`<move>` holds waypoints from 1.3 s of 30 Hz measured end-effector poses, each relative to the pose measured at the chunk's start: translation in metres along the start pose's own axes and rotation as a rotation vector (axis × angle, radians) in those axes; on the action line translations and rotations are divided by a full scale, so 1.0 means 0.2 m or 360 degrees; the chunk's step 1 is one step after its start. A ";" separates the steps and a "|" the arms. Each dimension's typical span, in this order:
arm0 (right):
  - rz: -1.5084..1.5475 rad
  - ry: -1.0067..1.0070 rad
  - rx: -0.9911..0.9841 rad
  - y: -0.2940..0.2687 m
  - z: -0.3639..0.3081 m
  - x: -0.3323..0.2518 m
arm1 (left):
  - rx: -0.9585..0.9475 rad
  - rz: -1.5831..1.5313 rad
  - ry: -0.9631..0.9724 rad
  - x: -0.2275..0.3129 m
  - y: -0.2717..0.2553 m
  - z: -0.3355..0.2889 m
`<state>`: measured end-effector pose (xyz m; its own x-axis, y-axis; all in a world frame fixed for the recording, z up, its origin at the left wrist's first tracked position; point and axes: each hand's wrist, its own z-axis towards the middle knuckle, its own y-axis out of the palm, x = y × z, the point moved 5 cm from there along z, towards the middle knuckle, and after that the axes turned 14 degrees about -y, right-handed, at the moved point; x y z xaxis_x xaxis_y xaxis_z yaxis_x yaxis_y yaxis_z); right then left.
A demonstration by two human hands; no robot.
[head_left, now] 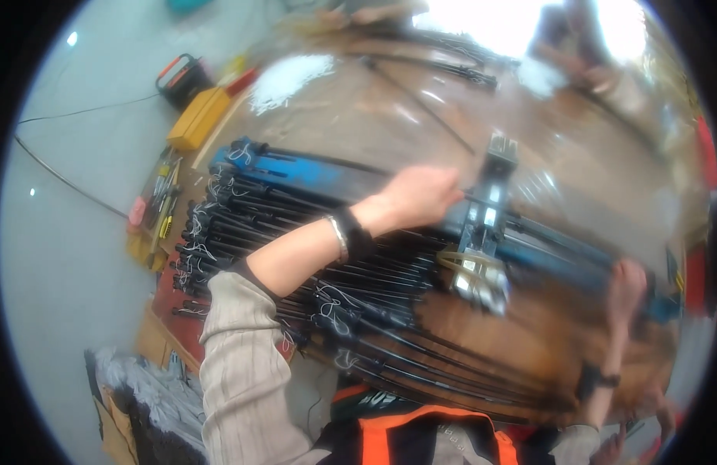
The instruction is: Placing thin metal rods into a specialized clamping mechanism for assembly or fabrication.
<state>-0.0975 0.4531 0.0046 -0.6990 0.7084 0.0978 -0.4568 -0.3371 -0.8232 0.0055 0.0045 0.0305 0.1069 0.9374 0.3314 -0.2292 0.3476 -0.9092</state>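
My left hand is closed above a long blue rail, with a thin black rod running from its fingers across a metal clamp fixture. Farther right, my right hand is curled by the right end of the rail; blur hides what it holds, if anything. Beneath my left forearm lie many black rods side by side, their left ends tied with white strings. A second bundle of dark rods stretches across the near side of the table. A coiled tan hose hangs at the fixture's near end.
A yellow box and a black case with an orange handle stand at the far left. Hand tools lie along the left edge. White pieces are heaped at the back. Another person's hands are at the far right.
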 end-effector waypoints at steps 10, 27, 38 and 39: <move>0.0004 0.0034 0.0117 0.03 -0.03 -0.01 | 0.0443 -0.0210 0.0044 0.01 0.02 -0.05; 0.0466 -0.0164 0.0216 -0.06 0.01 -0.75 | 0.0174 0.0121 -0.0033 0.08 0.08 0.02; 0.1220 -0.0108 0.0229 0.14 0.03 -0.86 | 0.0357 0.0232 0.0089 0.08 0.10 0.02; 0.1258 -0.0079 0.0230 0.14 0.05 -0.86 | 0.0404 0.0234 0.0155 0.11 0.13 0.00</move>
<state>0.0043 0.3153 -0.0301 -0.8673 0.1994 -0.4561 0.1192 -0.8064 -0.5793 0.0018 0.0332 0.0146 0.1439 0.9759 0.1640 -0.4824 0.2138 -0.8495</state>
